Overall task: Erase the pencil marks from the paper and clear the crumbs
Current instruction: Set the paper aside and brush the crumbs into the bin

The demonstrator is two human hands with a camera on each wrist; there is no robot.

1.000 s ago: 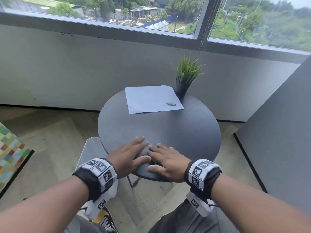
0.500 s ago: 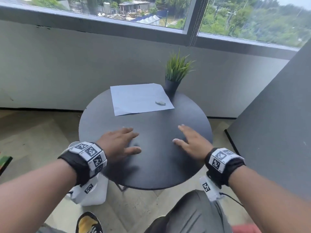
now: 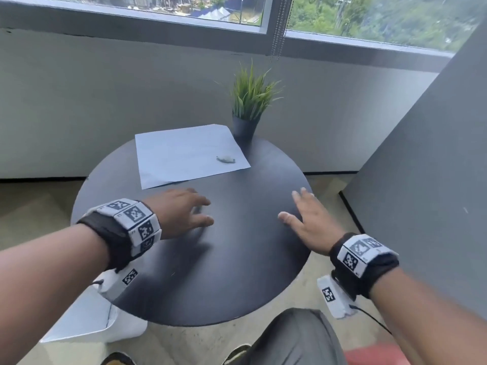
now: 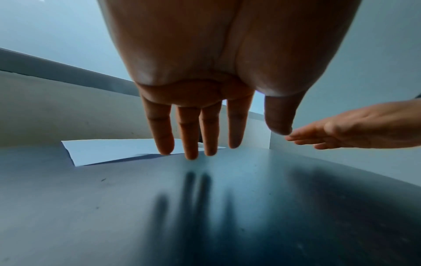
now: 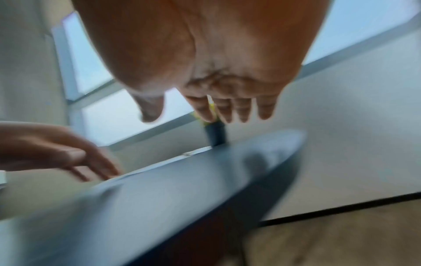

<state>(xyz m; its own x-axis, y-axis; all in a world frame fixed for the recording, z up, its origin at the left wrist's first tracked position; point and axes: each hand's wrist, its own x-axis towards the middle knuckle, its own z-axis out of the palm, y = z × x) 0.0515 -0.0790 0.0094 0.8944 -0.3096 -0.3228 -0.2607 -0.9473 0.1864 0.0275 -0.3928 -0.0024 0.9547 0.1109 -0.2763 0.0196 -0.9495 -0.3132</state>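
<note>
A white sheet of paper (image 3: 184,154) lies on the far half of a round dark table (image 3: 237,272); its near left corner is slightly lifted (image 4: 75,162). A small pale eraser (image 3: 225,159) rests on the paper near its right edge. My left hand (image 3: 184,214) hovers just above the table, fingers straight and spread, short of the paper's near edge; the left wrist view shows its fingertips (image 4: 191,156) empty. My right hand (image 3: 308,219) is flat and open over the table's right side, holding nothing. No pencil marks can be made out on the paper.
A small potted grass plant (image 3: 249,106) stands at the table's far edge, right beside the paper's far right corner. A grey partition (image 3: 421,193) rises close on the right. A white chair seat (image 3: 87,320) sits under the table's left near edge.
Both hands left the table's near edge, where they lay together, and moved forward and apart; the left now nears the paper. The view has tilted down and closer.
</note>
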